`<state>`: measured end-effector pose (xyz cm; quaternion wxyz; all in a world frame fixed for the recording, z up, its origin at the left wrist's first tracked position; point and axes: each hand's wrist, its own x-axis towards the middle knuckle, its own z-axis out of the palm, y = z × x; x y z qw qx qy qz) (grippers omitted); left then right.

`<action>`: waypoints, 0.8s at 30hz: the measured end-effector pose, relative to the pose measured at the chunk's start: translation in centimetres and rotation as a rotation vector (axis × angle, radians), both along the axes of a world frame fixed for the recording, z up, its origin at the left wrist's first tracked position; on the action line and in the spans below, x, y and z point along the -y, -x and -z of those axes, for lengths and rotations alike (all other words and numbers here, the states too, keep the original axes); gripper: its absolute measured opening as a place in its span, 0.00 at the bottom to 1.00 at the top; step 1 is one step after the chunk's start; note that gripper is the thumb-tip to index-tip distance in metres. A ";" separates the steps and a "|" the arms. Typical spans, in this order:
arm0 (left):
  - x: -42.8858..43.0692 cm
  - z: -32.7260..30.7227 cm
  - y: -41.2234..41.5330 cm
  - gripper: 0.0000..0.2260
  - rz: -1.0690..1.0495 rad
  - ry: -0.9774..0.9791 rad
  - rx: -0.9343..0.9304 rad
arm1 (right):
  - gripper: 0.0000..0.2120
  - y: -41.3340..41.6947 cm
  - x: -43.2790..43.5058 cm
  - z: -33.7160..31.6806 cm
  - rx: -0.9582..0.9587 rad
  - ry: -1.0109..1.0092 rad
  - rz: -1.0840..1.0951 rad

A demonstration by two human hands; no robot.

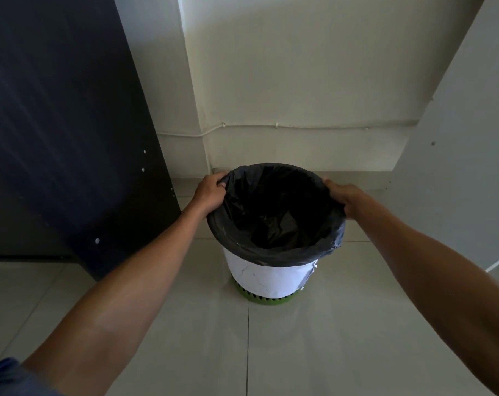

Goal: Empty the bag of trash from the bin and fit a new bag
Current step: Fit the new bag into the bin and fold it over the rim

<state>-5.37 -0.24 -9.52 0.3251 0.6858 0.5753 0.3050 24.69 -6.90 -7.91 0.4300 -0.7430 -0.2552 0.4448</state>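
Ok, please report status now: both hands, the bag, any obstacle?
Left hand and right hand gripping black bag at rim. Bag folded over bin. Nothing blocking.

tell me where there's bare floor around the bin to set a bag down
The tiled floor in front of the bin is bare, and so are the patches to either side under the forearms. It is tight behind the bin, by the wall, with the dark cabinet to the left.
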 end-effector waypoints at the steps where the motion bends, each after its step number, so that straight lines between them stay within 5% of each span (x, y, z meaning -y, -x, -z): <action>1: -0.1 0.0 0.0 0.19 0.003 0.006 0.011 | 0.28 -0.1 -0.3 0.4 0.049 -0.020 0.024; 8: -0.5 -1.1 -1.1 0.14 -0.109 0.075 0.038 | 0.12 -0.2 -1.0 0.0 0.080 -0.034 -0.026; 13: 0.5 -1.6 -1.8 0.20 -0.136 0.025 -0.068 | 0.31 0.4 -1.2 0.2 0.475 -0.043 -0.157; 24: -0.9 -0.8 0.2 0.24 0.239 -0.013 -0.284 | 0.25 -0.1 -1.4 0.2 0.670 -0.139 -0.358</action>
